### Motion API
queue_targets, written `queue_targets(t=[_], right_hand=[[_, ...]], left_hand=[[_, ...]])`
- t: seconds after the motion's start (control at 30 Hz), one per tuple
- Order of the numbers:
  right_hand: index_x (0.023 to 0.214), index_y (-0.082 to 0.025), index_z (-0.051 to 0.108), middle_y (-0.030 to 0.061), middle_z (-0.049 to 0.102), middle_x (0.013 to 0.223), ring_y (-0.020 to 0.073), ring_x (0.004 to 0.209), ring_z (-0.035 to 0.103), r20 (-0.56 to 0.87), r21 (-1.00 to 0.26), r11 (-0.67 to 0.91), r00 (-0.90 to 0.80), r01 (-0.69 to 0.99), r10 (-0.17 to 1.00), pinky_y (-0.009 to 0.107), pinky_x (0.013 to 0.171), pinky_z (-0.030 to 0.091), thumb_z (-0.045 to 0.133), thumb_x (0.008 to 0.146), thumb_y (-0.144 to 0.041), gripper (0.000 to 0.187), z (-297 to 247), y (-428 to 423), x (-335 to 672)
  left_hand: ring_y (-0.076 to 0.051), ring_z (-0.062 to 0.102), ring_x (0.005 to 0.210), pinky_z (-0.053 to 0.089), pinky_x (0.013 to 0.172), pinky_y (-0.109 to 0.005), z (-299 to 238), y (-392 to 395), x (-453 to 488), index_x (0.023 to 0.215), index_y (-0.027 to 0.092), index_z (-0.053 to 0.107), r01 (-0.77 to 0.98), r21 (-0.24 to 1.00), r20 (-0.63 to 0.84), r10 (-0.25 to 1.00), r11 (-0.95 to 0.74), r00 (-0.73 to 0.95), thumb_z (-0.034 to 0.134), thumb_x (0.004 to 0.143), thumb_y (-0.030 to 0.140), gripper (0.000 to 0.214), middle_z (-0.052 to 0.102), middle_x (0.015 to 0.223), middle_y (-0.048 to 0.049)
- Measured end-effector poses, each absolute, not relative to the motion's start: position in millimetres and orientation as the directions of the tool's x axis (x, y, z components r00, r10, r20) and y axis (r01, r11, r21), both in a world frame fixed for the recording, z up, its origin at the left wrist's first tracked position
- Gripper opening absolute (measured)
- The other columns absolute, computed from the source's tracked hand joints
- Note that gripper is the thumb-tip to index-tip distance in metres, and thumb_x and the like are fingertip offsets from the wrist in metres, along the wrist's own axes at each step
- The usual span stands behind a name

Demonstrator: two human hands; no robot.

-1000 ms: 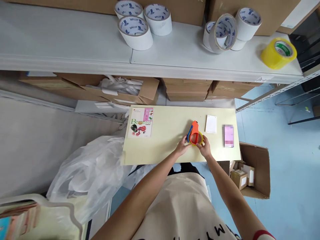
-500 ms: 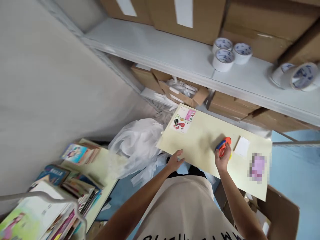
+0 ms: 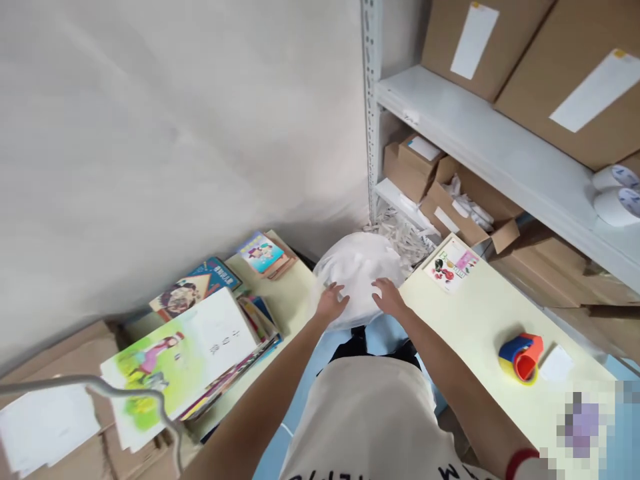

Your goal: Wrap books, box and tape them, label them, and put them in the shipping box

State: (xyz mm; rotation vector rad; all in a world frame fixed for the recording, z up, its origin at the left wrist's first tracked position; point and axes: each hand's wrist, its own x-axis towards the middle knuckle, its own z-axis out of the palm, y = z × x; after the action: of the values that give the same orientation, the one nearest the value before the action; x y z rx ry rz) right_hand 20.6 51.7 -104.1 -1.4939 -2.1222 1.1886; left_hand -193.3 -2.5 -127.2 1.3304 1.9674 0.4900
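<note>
Both hands are at a white, translucent plastic bag that stands on the floor between two pale yellow tabletops. My left hand is at the bag's left side, fingers apart. On its right side is my right hand, fingers spread and curved, holding nothing. Whether the fingertips touch the plastic I cannot tell. White scraps seem to show through the bag. A tape dispenser, orange, blue and yellow, lies on the right table, apart from both hands. Near it is a small white pad.
Stacked picture books cover much of the left table. A metal shelf on the right bears cardboard boxes and white tape rolls. Paper shreds lie behind the bag. A printed card is at the table's corner.
The view has swung left. My right hand has let go of the tape dispenser, left on the table, and moved to the bag. My left hand has moved from the table edge to the bag.
</note>
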Motion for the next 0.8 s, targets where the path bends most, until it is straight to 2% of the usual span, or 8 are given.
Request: queue_targets(t=[0.07,0.17,0.27,0.4,0.5,0.6,0.7,0.8], right_hand=[[0.097,-0.020,0.073,0.0113,0.068,0.118,0.0290,0.128,0.052,-0.328,-0.712,0.034,-0.375,0.702,0.867,0.045,0.111,0.036,0.068,0.075,-0.018,0.022,-113,64,-15],[0.084,-0.018,0.073,0.0137,0.072,0.104,0.0325,0.119,0.059,-0.428,-0.648,-0.097,-0.257,0.755,0.867,0.050,0.107,0.037,0.068,0.076,-0.016,0.010,-122,69,-41],[0.083,-0.019,0.072,0.0113,0.073,0.100,0.0300,0.108,0.065,-0.400,-0.639,-0.126,-0.187,0.759,0.897,0.053,0.107,0.036,0.061,0.078,-0.016,0.012,-120,66,-40],[0.093,-0.021,0.068,0.0082,0.072,0.102,0.0240,0.100,0.066,-0.291,-0.699,-0.122,-0.125,0.705,0.948,0.043,0.099,0.047,0.055,0.081,-0.024,0.018,-97,63,-28],[0.107,-0.022,0.063,0.0071,0.070,0.098,0.0221,0.095,0.066,-0.166,-0.877,-0.121,-0.056,0.466,0.985,0.039,0.091,0.052,0.058,0.077,-0.030,0.031,-69,62,-22],[0.115,-0.024,0.060,0.0054,0.070,0.098,0.0228,0.093,0.067,-0.123,-0.988,-0.113,-0.090,0.108,0.988,0.039,0.087,0.054,0.069,0.070,-0.035,0.047,-31,54,-14],[0.110,-0.025,0.063,0.0053,0.072,0.104,0.0248,0.094,0.068,-0.180,-0.959,-0.203,-0.132,-0.197,0.975,0.039,0.084,0.056,0.075,0.068,-0.037,0.045,3,38,5],[0.097,-0.025,0.068,0.0023,0.075,0.091,0.0234,0.086,0.071,-0.278,-0.885,-0.297,-0.105,-0.359,0.955,0.036,0.078,0.057,0.079,0.063,-0.031,0.036,21,20,31]], left_hand=[[-0.033,0.046,0.134,0.034,0.114,-0.045,-138,-6,-202,0.104,0.021,0.067,0.628,0.659,-0.377,0.904,0.414,-0.201,0.065,0.072,0.032,0.034,0.066,0.122,-0.0117],[-0.033,0.047,0.133,0.035,0.113,-0.046,-149,-16,-210,0.102,0.020,0.067,0.595,0.674,-0.415,0.890,0.439,-0.187,0.067,0.071,0.032,0.033,0.067,0.120,-0.0118],[-0.034,0.048,0.132,0.034,0.113,-0.047,-153,-23,-217,0.100,0.019,0.067,0.549,0.699,-0.437,0.881,0.459,-0.181,0.068,0.071,0.030,0.031,0.065,0.123,-0.0136],[-0.037,0.047,0.132,0.031,0.114,-0.051,-151,-24,-221,0.104,0.019,0.064,0.469,0.750,-0.431,0.882,0.467,-0.189,0.070,0.071,0.030,0.036,0.064,0.125,-0.0143],[-0.039,0.039,0.138,0.027,0.116,-0.053,-145,-19,-216,0.123,0.019,0.055,0.377,0.802,-0.418,0.886,0.463,-0.199,0.075,0.068,0.035,0.061,0.054,0.137,-0.0157],[-0.039,0.031,0.142,0.032,0.112,-0.055,-133,-9,-207,0.145,0.022,0.032,0.242,0.865,-0.416,0.898,0.440,-0.147,0.079,0.063,0.042,0.097,0.032,0.155,-0.0170],[-0.037,0.028,0.144,0.036,0.110,-0.052,-115,3,-198,0.153,0.029,0.017,0.139,0.920,-0.366,0.930,0.366,-0.025,0.083,0.058,0.046,0.116,0.021,0.160,-0.0148],[-0.034,0.027,0.145,0.028,0.114,-0.049,-89,12,-190,0.155,0.032,0.011,-0.161,0.929,-0.317,0.941,0.333,0.118,0.087,0.054,0.046,0.127,0.035,0.154,-0.0130]])
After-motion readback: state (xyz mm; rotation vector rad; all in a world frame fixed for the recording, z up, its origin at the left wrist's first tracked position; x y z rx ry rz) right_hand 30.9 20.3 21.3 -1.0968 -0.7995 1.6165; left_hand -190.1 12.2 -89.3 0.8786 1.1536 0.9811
